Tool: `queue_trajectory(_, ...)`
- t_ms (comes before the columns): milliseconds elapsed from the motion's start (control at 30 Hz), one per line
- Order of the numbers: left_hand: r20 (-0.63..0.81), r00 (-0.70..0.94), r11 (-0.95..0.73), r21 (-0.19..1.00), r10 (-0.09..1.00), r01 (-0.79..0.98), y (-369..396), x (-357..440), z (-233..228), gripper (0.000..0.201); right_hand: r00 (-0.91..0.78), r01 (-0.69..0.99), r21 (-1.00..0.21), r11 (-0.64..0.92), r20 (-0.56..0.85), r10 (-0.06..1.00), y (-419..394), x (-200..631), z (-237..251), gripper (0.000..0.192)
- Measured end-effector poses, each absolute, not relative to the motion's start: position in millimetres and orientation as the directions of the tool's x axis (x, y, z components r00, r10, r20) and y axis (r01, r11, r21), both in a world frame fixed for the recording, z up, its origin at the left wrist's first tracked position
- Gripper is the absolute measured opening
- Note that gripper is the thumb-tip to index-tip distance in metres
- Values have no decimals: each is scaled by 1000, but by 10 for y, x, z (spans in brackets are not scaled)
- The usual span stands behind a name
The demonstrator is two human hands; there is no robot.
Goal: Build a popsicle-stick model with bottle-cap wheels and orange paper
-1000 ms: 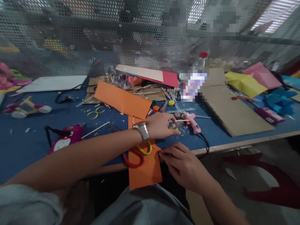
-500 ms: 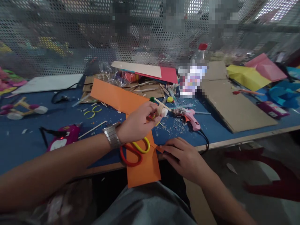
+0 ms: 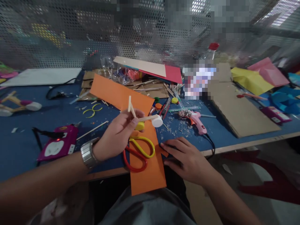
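My left hand (image 3: 117, 134) is closed on a small stick frame with bottle-cap wheels (image 3: 148, 118), held above the table. A white cap (image 3: 157, 121) shows at the stick's end and a yellow cap (image 3: 140, 126) beneath my fingers. My right hand (image 3: 187, 157), at the table's front edge, pinches a small orange paper piece (image 3: 164, 153), mostly hidden by the fingers. Between the hands, scissors with red and yellow handles (image 3: 142, 153) rest on a long orange paper strip (image 3: 148, 181) that overhangs the edge. Their blades are hidden. Another orange sheet (image 3: 117, 90) lies behind.
A pink glue gun (image 3: 198, 123) lies among scraps at the right, its cord over the edge. A cardboard sheet (image 3: 243, 112) and a bottle (image 3: 211, 54) stand beyond it. At the left are a purple device (image 3: 59, 142) and another wheeled stick frame (image 3: 20, 104).
My left hand has drawn back toward the left with the stick frame, turning it so its sticks and caps show. My right hand stays almost in place. The view has shifted slightly.
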State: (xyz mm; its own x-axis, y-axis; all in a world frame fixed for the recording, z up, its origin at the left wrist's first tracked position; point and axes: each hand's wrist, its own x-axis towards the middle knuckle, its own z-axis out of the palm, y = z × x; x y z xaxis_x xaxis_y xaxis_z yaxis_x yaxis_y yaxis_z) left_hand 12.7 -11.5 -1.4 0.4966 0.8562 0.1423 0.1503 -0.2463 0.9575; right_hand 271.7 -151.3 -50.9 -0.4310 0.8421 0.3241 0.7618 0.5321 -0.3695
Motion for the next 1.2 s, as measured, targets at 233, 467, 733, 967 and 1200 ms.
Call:
queue_trajectory(233, 108, 501, -198, 972, 859, 130, -164, 85, -59, 39, -554, 712, -367, 599, 231, 800, -1331, 2758, -313, 28)
queue_trajectory(467, 81, 430, -133, 987, 899, 92, -131, 46, -145, 46, -580, 676, -351, 649, 290, 761, -1090, 2847, -220, 24)
queue_trajectory(733, 101, 468, -194, 969, 878, 155, -93, 42, -158, 35, -288, 765, -258, 590, 682, 672, -577, 2944, 323, 14)
queue_trajectory(967, 101, 474, -132, 991, 875, 32, -134, 78, -155, 23, -560, 573, -230, 787, 592, 580, -312, 2678, 181, 20)
queue_trajectory(1200, 16, 492, -29, 999, 870, 19, -160, 59, -174, 24, -614, 552, -222, 804, 543, 572, -334, 2738, 109, 21)
